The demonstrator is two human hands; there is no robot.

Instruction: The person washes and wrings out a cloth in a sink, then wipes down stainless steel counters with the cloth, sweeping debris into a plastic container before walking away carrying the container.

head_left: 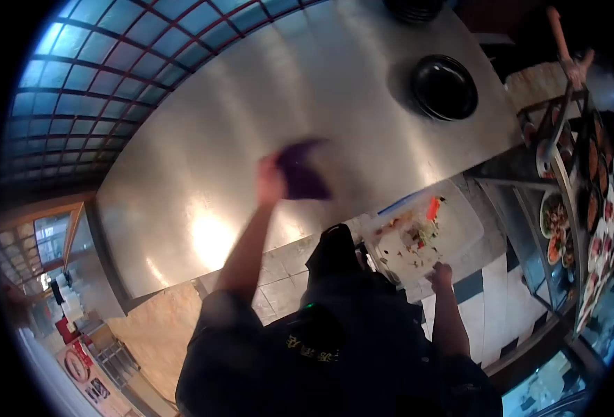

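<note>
On the steel table [182,139] my left hand [271,179] is closed around a dark purple cloth [303,170], which is spread out to the right of the fingers. The hand and cloth are blurred by motion. Down beside the table's near edge, my right hand [440,275] has its fingers closed at the rim of a whitish plastic tub [463,222]. Food scraps [418,236] lie in this tub, with green bits and an orange-red piece among them. A blue strip [405,201] runs along the tub's table side.
A stack of black plates [444,88] stands toward the table's right end, with more black dishes [414,8] at the far edge. On the right, a metal rack [560,167] carries plated food. Another person's hand [576,69] is near its top. A lattice window [133,55] borders the left.
</note>
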